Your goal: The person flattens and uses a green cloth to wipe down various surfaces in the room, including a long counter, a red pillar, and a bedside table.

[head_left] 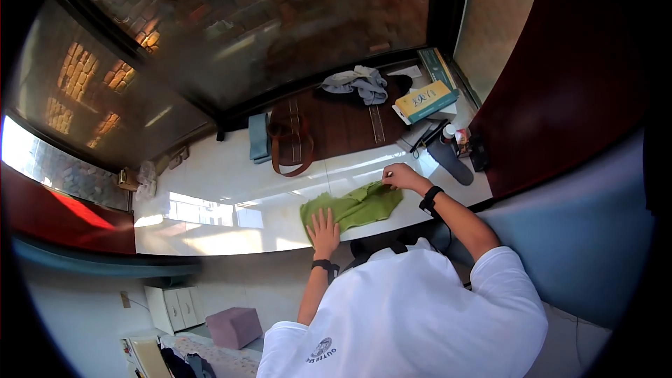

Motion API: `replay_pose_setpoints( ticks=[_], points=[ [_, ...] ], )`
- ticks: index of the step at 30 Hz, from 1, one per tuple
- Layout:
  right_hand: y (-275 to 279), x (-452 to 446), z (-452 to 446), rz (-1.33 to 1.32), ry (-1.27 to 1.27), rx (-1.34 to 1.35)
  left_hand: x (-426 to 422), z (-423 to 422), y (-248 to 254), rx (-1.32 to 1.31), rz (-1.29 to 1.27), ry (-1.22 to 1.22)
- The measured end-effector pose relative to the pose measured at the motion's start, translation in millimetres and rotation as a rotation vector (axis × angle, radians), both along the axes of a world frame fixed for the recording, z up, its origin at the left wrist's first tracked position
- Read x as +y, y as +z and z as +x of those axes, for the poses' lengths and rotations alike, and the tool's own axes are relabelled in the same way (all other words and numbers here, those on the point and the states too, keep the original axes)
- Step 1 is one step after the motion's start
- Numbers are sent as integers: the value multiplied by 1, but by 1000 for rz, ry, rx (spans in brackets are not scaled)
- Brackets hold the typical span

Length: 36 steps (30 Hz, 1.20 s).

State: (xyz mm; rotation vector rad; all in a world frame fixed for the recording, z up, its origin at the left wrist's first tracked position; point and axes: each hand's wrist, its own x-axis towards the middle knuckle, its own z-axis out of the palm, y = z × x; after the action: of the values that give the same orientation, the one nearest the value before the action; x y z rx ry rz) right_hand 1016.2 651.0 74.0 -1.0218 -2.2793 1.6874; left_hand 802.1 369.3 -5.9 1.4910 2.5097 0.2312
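Observation:
A green cloth [357, 208] lies slightly rumpled on the white windowsill, close to its front edge. My left hand [324, 233] rests flat on the cloth's left end, fingers spread. At the far right corner, my right hand [400, 176] is closed in a pinch on the cloth's edge. Both wrists wear black bands. Whether the cloth is a garment or a rag cannot be made out.
Behind the cloth lies a brown bag [336, 129] with a strap, grey clothing [357, 85] on top. A blue folded item [259, 138] sits left of it. To the right are a yellow-green box [425, 101], a small white-capped bottle [448, 130] and a grey insole-shaped piece [451, 161].

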Motion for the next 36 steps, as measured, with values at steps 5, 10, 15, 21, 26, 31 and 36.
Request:
replay_pose_setpoints(
  ticks=[5,10,15,21,26,31,36],
  points=[
    [11,26,11,-197,20,78,2,13,-5,5,21,-66],
    [0,36,20,-349,-133,213,7,24,-4,6,16,-61],
    [-8,35,33,-306,-264,208,12,39,-4,11,8,-77],
    [-15,-10,47,531,-306,33,31,50,-13,90,-23,-94],
    [31,-5,99,269,9,-55,27,77,8,57,-55,-339],
    [22,-1,106,892,-88,-492,15,75,1,36,-55,-429],
    [-28,-70,81,827,86,15,27,72,-4,21,21,-351]
  ],
)
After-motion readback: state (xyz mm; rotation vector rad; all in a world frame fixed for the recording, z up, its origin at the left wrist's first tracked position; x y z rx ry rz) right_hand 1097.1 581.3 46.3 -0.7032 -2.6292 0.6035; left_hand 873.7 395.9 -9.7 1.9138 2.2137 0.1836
